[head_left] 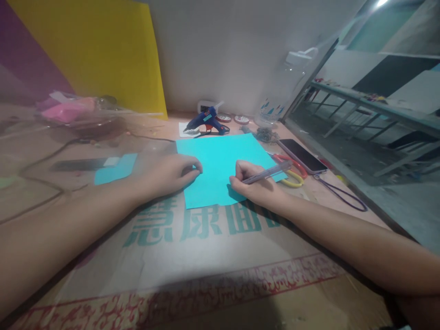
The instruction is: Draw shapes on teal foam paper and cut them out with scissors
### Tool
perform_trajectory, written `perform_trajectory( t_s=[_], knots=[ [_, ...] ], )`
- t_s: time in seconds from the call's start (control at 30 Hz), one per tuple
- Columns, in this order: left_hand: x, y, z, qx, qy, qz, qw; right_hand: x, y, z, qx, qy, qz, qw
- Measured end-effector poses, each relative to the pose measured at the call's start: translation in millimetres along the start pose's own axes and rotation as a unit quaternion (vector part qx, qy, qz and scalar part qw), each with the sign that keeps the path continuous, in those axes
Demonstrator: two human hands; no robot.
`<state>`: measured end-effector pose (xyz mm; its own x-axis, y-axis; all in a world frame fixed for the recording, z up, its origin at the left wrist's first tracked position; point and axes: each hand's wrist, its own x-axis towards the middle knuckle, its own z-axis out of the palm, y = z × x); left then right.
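A bright blue sheet of paper (pixel 215 158) lies on the table in front of me. My right hand (pixel 256 183) rests on its right part, fingers closed round a pen (pixel 266 174) that slants up to the right. The tip of the pen is hidden by my fingers. Over the left edge of the sheet lies my left hand (pixel 177 170), loosely curved, with a small gap between thumb and forefinger and nothing visible in it. Red-and-yellow-handled scissors (pixel 294 178) sit just beyond my right hand, partly under the paper's corner.
Behind the paper stands a blue glue gun (pixel 208 120). A phone (pixel 302 156) with a strap lies right, near a clear bottle (pixel 275 96). At left are a small blue paper piece (pixel 118 169), a dark cable (pixel 44 156) and a blurred pink item (pixel 65 111). Yellow board (pixel 113 55) leans behind.
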<state>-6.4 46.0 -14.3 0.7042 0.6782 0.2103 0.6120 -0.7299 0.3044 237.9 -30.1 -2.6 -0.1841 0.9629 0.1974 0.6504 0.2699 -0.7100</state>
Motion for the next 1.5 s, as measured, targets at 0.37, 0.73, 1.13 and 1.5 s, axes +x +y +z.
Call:
perform_trajectory(
  t_s=[0.37,0.73,1.13,1.5],
  knots=[
    [0.0,0.2,-1.3,0.001,-0.006,-0.006,1.0,-2.0,0.8,-0.9,0.013,-0.011,-0.021,1.0],
    [-0.5,0.7,-0.9,0.001,-0.003,-0.004,1.0,-2.3,-0.1,-2.2,0.026,-0.004,0.003,1.0],
    [0.2,2.0,-1.9,-0.004,-0.004,-0.008,1.0,-3.1,-1.8,-1.7,0.023,-0.024,0.005,0.999],
    [-0.1,1.0,-1.2,-0.006,-0.002,-0.007,1.0,-3.1,-2.5,-3.6,0.006,-0.019,-0.003,1.0]
  ],
)
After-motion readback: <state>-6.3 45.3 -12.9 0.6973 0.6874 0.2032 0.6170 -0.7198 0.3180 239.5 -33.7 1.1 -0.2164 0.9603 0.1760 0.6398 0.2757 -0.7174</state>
